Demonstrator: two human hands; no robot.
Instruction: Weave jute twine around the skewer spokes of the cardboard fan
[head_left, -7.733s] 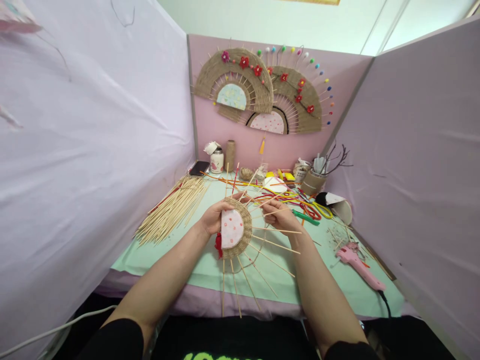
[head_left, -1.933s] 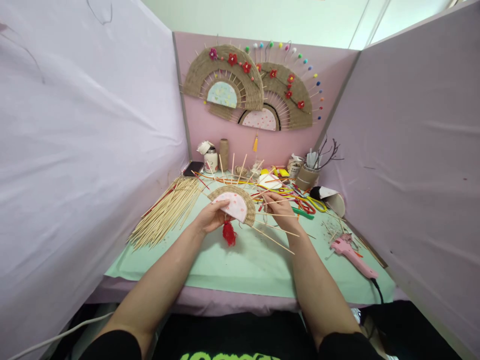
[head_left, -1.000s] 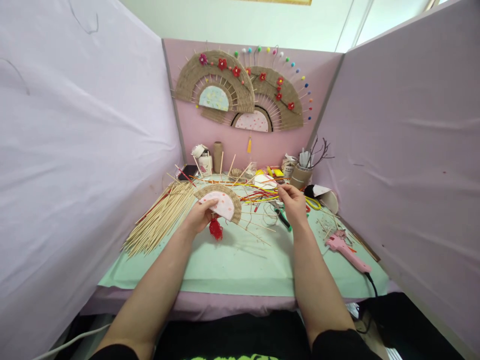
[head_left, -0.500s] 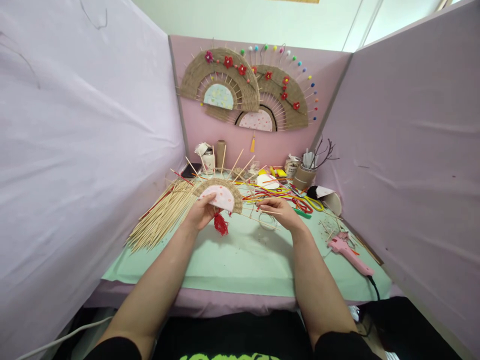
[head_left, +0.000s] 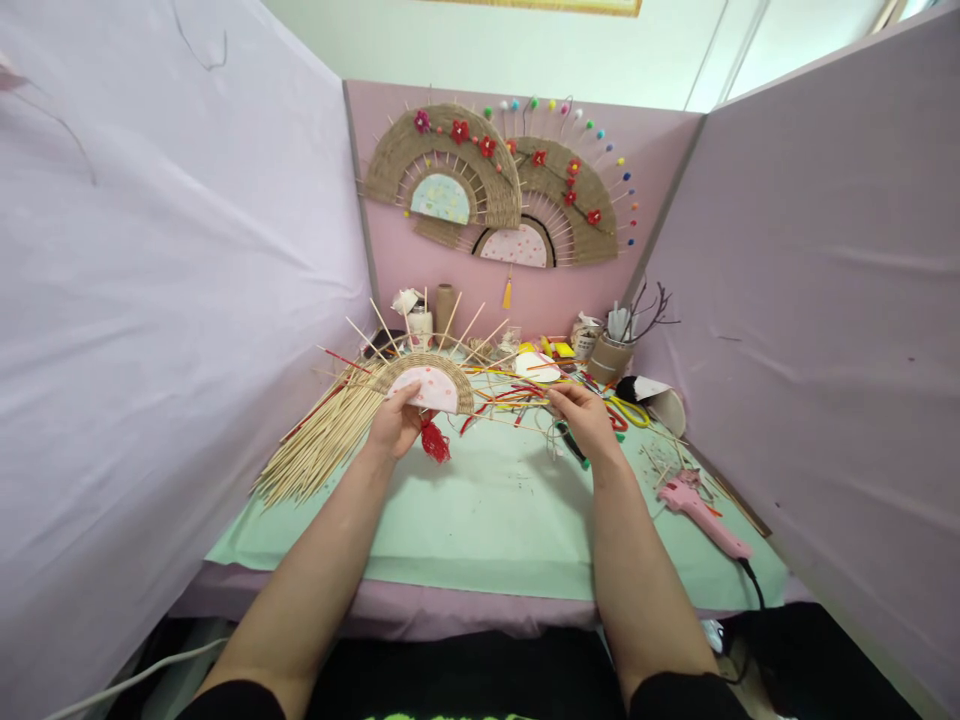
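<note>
My left hand [head_left: 394,425] is closed on a small half-round fan [head_left: 425,382]. The fan has a pink dotted paper centre, a band of woven jute twine and thin sticks fanning up and out, and a red tassel [head_left: 434,442] hangs below it. My right hand [head_left: 583,417] is to the right of the fan, above the green mat [head_left: 487,510]. Its fingers pinch a strand of jute twine [head_left: 553,432] that runs back toward the fan. Both hands are held above the table.
A pile of bamboo sticks [head_left: 322,440] lies left of the fan. Coloured pipe cleaners [head_left: 540,390], a green-handled tool [head_left: 577,450], a cup of tools [head_left: 609,350], a jar [head_left: 420,322] and a twine spool [head_left: 446,302] crowd the back. A pink glue gun [head_left: 701,510] lies right. Finished fans [head_left: 495,185] hang on the back wall.
The fan has been turned from lying sideways with sticks toward me to standing with sticks pointing up and away. My right hand moved out to the right, back in, then right again with the twine.
</note>
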